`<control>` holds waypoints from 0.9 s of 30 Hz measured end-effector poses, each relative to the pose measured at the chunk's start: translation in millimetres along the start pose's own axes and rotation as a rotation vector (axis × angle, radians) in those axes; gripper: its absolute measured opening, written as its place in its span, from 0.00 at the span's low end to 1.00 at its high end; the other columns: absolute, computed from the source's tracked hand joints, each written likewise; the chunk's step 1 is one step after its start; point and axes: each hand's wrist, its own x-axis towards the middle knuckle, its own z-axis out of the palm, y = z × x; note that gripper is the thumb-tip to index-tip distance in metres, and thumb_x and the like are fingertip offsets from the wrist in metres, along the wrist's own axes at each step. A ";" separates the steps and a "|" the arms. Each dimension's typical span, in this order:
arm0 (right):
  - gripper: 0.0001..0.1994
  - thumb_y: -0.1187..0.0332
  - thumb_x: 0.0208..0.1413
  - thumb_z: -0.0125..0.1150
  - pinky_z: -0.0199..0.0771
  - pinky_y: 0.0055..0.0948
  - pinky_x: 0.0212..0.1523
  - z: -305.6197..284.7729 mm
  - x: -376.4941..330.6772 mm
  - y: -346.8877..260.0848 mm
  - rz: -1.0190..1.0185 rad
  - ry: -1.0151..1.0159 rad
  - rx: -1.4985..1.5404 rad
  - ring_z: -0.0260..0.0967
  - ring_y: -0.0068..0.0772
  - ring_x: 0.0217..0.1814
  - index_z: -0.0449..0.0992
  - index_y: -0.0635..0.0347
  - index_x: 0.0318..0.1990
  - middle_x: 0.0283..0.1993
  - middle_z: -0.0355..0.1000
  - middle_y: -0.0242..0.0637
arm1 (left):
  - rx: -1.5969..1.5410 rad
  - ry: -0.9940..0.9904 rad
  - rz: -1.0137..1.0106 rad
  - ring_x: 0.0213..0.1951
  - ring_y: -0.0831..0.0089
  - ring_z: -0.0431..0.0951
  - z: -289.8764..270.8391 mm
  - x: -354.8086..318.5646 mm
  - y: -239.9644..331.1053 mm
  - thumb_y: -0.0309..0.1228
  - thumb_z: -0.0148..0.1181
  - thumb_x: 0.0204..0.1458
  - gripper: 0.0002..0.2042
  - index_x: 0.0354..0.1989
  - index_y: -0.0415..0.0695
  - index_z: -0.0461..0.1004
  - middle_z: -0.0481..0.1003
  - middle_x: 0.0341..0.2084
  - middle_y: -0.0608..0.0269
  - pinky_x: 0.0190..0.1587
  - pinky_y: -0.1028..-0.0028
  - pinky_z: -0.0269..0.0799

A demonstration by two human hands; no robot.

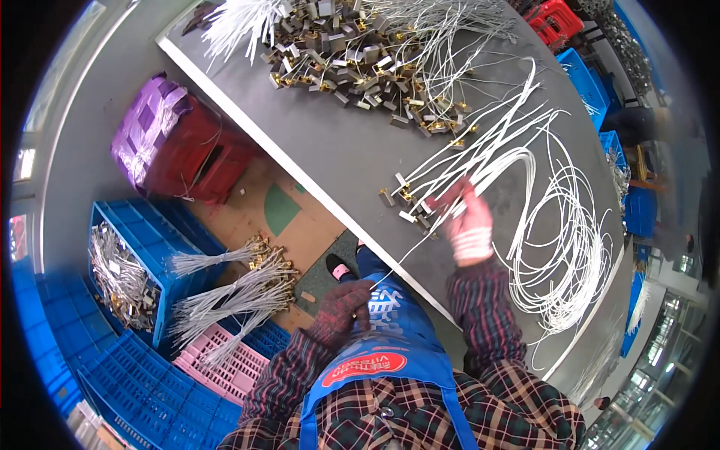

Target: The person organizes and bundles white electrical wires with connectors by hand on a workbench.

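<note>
My left hand (341, 313), in a dark knitted glove, is closed by my apron. A single white wire (405, 257) runs from its fingers up toward the table edge. Over the grey table, my right hand (471, 225), in a pink and white glove, bends its fingers around white wires (484, 169). Small metal-and-white blocks with brass-coloured parts (409, 206) sit at the wire ends, just left of that hand. The wires' long tails form a loose coil (577, 247) to the right. My right fingertips are partly blurred.
A large heap of wired grey blocks (352, 56) covers the table's far side. Left of the table edge (300, 191) stand a red stool (214, 161) and a blue crate (161, 274) of wired parts. Wire bundles (232, 300) rest on a pink crate (225, 364). Blue bins (581, 82) line the right.
</note>
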 end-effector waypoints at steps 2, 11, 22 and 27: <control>0.14 0.60 0.54 0.59 0.73 0.53 0.40 4.7 -30.5 22.9 0.086 -0.130 -0.001 0.71 0.39 0.29 0.71 0.59 0.42 0.29 0.71 0.38 | 0.171 -0.051 0.079 0.15 0.67 0.71 6.6 11.8 10.2 0.28 0.52 0.51 0.12 0.40 0.32 0.70 0.71 0.13 0.57 0.22 0.73 0.69; 0.15 0.61 0.54 0.59 0.72 0.48 0.43 6.2 -6.2 -30.3 -0.024 -0.116 -0.183 0.71 0.43 0.36 0.70 0.64 0.42 0.31 0.70 0.38 | 0.122 -0.139 0.005 0.12 0.71 0.68 8.0 32.9 39.8 0.37 0.51 0.54 0.17 0.42 0.33 0.69 0.68 0.13 0.59 0.15 0.75 0.64; 0.18 0.59 0.56 0.58 0.75 0.34 0.35 -8.9 -21.7 -23.1 -0.021 -0.148 -0.538 0.72 0.36 0.34 0.71 0.68 0.42 0.34 0.72 0.43 | 0.157 -0.177 0.035 0.09 0.74 0.64 61.8 84.4 75.5 0.39 0.46 0.58 0.18 0.46 0.35 0.67 0.68 0.19 0.60 0.13 0.76 0.59; 0.19 0.57 0.57 0.55 0.75 0.32 0.29 -57.1 10.2 -83.2 -0.286 0.185 -0.518 0.67 0.30 0.25 0.69 0.67 0.43 0.29 0.68 0.36 | 0.640 -0.038 0.488 0.25 0.73 0.72 69.0 134.7 68.0 0.41 0.52 0.55 0.16 0.44 0.42 0.72 0.71 0.23 0.62 0.27 0.76 0.66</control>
